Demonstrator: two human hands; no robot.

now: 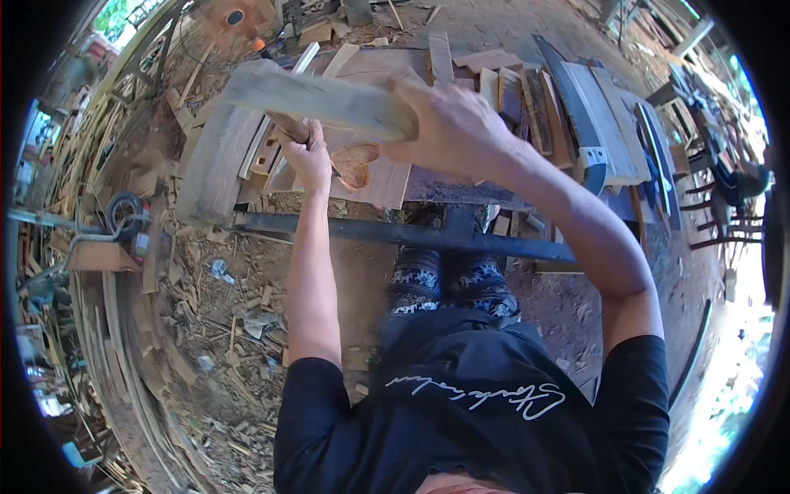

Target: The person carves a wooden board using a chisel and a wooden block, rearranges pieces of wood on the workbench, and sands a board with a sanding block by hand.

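My right hand is closed around one end of a pale, thick wooden plank, smeared by motion, which reaches leftward over the workbench. Below the plank's left part, my left hand is wrapped round a brown wooden handle. The plank passes over this handle and hides its upper end; I cannot tell whether the two touch. Just right of my left hand, a heart-shaped piece of carved wood rests on a flat board.
On the bench's right side lie a handsaw with a blue handle and several wood strips. A dark metal bar runs along the near edge. Wood chips litter the ground at left. A chair stands far right.
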